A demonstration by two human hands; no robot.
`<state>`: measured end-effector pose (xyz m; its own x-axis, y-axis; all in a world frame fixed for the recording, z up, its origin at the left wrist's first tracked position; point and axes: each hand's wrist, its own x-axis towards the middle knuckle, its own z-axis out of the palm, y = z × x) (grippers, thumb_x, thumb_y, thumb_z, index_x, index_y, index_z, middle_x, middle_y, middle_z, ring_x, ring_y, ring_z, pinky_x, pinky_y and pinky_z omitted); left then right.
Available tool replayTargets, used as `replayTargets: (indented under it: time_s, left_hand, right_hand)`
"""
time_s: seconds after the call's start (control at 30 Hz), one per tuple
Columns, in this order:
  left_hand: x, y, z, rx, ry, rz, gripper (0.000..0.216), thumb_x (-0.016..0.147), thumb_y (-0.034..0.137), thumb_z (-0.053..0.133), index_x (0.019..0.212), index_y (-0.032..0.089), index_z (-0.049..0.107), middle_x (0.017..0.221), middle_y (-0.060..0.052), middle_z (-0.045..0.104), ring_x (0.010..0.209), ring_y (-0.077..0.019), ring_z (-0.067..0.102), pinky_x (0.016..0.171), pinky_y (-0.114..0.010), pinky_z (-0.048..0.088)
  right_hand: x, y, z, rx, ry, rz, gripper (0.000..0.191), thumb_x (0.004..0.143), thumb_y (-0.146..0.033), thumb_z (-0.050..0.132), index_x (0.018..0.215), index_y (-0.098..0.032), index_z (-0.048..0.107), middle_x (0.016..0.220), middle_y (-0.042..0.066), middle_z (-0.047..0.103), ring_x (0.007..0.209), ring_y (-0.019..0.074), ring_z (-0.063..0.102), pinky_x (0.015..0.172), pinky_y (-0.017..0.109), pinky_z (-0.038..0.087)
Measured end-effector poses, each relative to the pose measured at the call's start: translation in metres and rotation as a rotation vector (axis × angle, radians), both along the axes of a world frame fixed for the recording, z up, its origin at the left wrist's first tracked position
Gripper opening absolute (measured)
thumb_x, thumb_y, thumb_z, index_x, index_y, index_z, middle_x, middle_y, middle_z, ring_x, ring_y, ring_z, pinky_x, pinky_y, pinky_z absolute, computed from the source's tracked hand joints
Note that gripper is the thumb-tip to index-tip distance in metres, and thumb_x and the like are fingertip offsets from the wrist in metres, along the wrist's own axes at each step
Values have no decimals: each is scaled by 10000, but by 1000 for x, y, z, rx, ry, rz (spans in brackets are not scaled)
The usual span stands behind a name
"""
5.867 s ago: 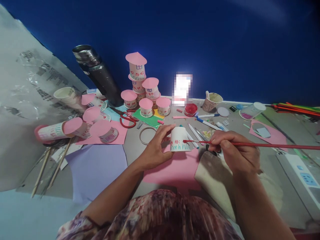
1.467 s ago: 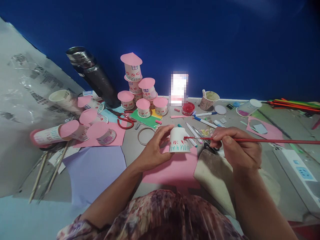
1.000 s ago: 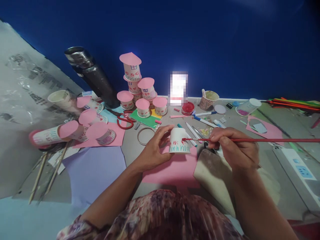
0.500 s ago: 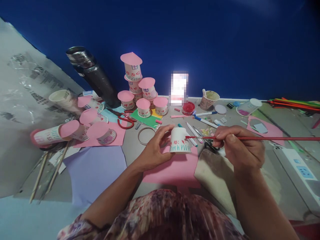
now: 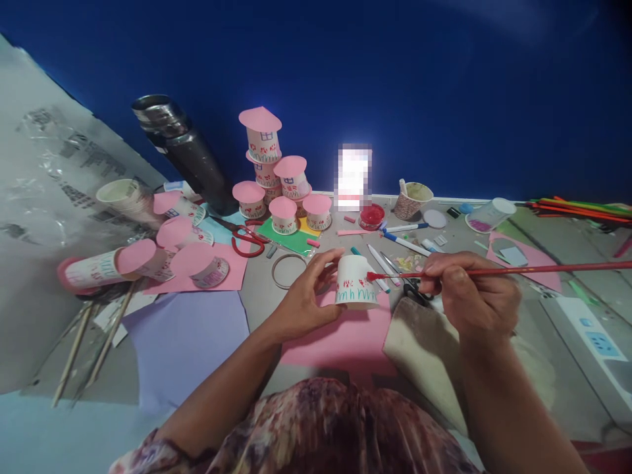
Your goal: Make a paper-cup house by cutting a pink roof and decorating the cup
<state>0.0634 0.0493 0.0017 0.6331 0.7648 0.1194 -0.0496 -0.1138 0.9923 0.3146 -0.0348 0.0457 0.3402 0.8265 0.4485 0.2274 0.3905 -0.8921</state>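
My left hand [image 5: 312,289] is closed round the left side of a white paper cup [image 5: 352,271], held upside down above a pink paper sheet [image 5: 340,332]. Green grass-like strokes and red flower dabs run round the cup near its rim. Between the fingers of my right hand [image 5: 474,293] is a long red paintbrush [image 5: 498,270], its handle pointing off to the right. The red-loaded bristles meet the right side of the cup, just above the red dabs. A round pot of red paint [image 5: 371,216] stands behind the cup.
Decorated cups with pink paper roofs [image 5: 260,120] are stacked at the back; others lie on the left. Red-handled scissors [image 5: 248,245], a tape ring [image 5: 289,271], markers [image 5: 406,243], a black flask [image 5: 190,155], a brown cloth [image 5: 419,349] and a power strip [image 5: 587,336] lie around.
The brush tip has shifted slightly down on the cup, and its handle end has risen a little. My left hand keeps its hold on the cup.
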Motion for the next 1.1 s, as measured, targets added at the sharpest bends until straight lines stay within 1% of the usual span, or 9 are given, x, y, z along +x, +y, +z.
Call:
replayTargets:
  time_s: [0.07,0.17,0.27,0.37,0.53,0.7,0.87,1.1]
  left_hand:
    - [0,0,1,-8,3,1,823,778,174,818,1525,303,498,1608,-109,470,1520,-349,479,1291,-531,386]
    - [0,-1,2,0,13,3,818,780,146,801,1522,308,498,1616,-105,471,1526,-345,472,1298,-529,377]
    - [0,-1,3,-4,26,-6,828,774,131,796,1521,321,494,1618,-102,468,1516,-349,484,1289,-532,388]
    - [0,-1,3,-2,32,-11,846,768,124,797,1526,335,485,1608,-99,473,1500,-350,503,1275,-540,403]
    - [-2,-1,2,18,55,-14,861,778,122,801,1542,343,473,1610,-103,462,1498,-345,505,1268,-525,412]
    - [-3,0,-3,24,55,-9,827,824,194,822,1553,339,459,1629,-114,446,1514,-349,490,1276,-529,403]
    - [-2,0,-5,7,31,-23,844,817,148,809,1558,329,448,1640,-118,430,1526,-352,476,1284,-538,388]
    - [-1,0,-4,-16,15,-20,847,806,115,799,1551,334,462,1633,-105,440,1527,-341,476,1292,-521,380]
  right_hand:
    - [0,0,0,9,-13,-20,234,999,-372,697,858,-215,799,671,35,702,592,175,646,507,291,489]
    - [0,1,-2,40,-45,-46,219,1000,-341,697,852,-214,796,659,29,701,582,171,648,499,285,495]
    - [1,1,-4,67,-79,-27,201,1006,-313,685,867,-218,795,665,24,711,583,168,653,513,287,510]
    - [1,1,-4,50,-88,-32,191,1009,-303,678,886,-214,794,675,25,719,583,167,650,543,301,529]
    - [-1,2,-2,76,-80,-34,209,1011,-322,675,869,-223,792,650,21,704,577,177,650,533,307,509]
    - [-1,6,-3,130,-120,16,209,1027,-281,650,889,-219,794,643,18,700,589,170,642,598,318,518]
    - [0,7,-4,159,-140,55,192,1033,-213,628,916,-215,780,664,9,709,592,160,632,606,310,508]
    - [1,8,-4,178,-163,112,207,1046,-185,605,917,-204,767,695,3,710,634,149,636,642,310,505]
